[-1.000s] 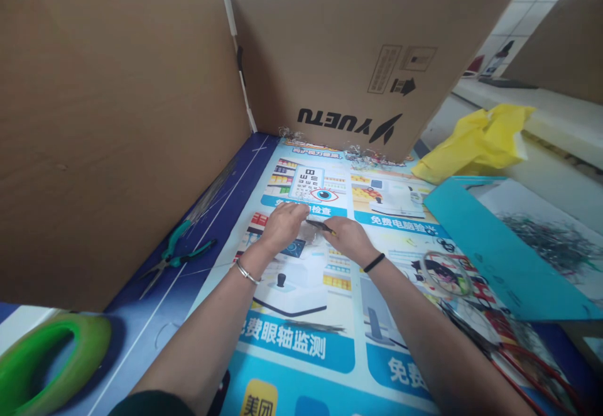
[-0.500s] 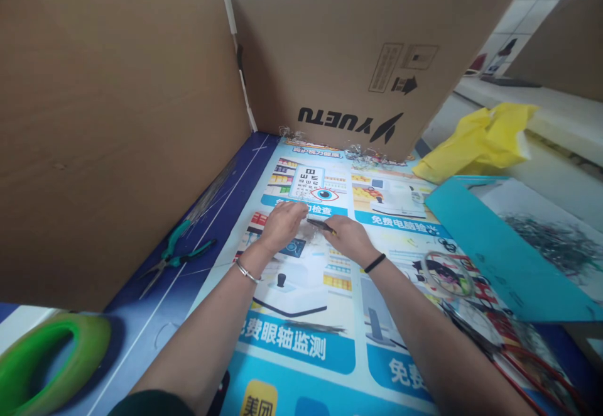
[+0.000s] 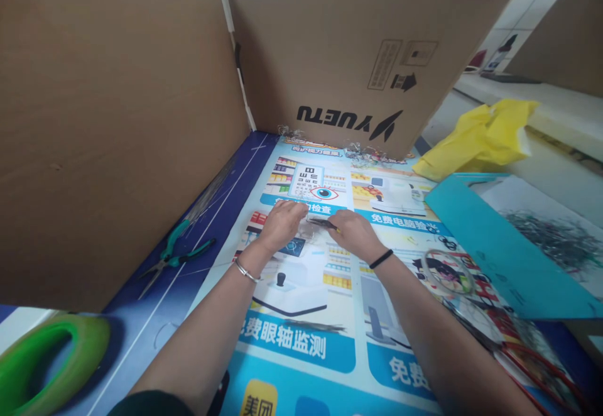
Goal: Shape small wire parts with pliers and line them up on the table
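My right hand (image 3: 354,234) is closed around a small pair of pliers (image 3: 322,222), whose dark jaws point left toward my other hand. Opposite it, my left hand (image 3: 284,224) has its fingers pinched together over the printed sheet (image 3: 301,353). A thin, pale loop of wire (image 3: 308,232) seems to hang between the hands, though it is blurred. The ends of my left fingers and what they pinch are too small to make out clearly. Below the hands lies a bundle of thin straight wires (image 3: 313,326).
Cardboard panels (image 3: 117,120) stand at left and back, with wire scraps (image 3: 367,154) along the base. Teal-handled pliers (image 3: 174,256) and green tape (image 3: 61,353) lie left. Right are a turquoise box (image 3: 490,246) holding wire pieces, a yellow bag (image 3: 480,139) and red-handled scissors (image 3: 499,345).
My right hand has shifted slightly to the right with the pliers. My left hand has stayed in nearly the same place.
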`<state>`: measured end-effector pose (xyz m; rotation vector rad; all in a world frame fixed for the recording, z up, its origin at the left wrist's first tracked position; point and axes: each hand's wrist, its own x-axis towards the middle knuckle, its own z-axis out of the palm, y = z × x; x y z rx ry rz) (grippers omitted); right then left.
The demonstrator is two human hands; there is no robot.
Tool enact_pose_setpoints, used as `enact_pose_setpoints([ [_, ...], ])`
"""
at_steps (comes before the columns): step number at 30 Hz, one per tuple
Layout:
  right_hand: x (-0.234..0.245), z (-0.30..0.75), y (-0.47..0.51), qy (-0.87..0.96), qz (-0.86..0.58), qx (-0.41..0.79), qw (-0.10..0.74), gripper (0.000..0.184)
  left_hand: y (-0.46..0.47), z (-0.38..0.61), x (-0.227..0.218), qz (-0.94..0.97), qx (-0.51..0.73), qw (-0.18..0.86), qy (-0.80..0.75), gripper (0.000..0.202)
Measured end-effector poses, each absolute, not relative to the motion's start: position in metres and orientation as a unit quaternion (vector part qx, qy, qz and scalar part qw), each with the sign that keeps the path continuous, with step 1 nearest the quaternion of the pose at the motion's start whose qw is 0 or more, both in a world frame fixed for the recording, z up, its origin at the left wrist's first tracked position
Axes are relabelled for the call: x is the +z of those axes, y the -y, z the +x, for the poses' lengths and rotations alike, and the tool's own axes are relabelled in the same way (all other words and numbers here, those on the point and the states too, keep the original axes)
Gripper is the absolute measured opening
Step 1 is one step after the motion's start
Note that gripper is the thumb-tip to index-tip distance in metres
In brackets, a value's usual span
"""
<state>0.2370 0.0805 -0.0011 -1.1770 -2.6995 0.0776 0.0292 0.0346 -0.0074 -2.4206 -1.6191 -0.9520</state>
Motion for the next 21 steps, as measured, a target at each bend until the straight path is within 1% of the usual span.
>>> enact_pose_setpoints([
  [2,-0.002,0.236,-0.082,0.891,-0.419,0.095,0.149,0.020,-0.035,0.029,-0.006,-0.785,-0.316,0.038,0.532,0.017],
  [5,-0.003,0.232,-0.082,0.818,-0.458,0.239,0.253,0.029,-0.034,0.031,-0.003,-0.777,-0.328,0.026,0.537,0.017],
  [7,-0.002,0.229,-0.080,0.762,-0.459,0.333,0.312,0.032,-0.033,0.033,-0.002,-0.776,-0.339,0.016,0.532,0.018],
  [9,-0.001,0.225,-0.077,0.719,-0.442,0.413,0.341,0.033,-0.032,0.035,-0.001,-0.775,-0.352,0.010,0.525,0.018],
  [11,0.000,0.221,-0.073,0.693,-0.428,0.465,0.348,0.033,-0.032,0.037,-0.001,-0.775,-0.363,0.007,0.518,0.019],
  [17,0.003,0.215,-0.067,0.668,-0.433,0.484,0.362,0.025,-0.031,0.039,-0.005,-0.777,-0.378,0.012,0.503,0.019],
  [21,0.000,0.215,-0.067,0.660,-0.429,0.483,0.384,0.021,-0.031,0.039,-0.004,-0.793,-0.346,0.043,0.500,0.019],
])
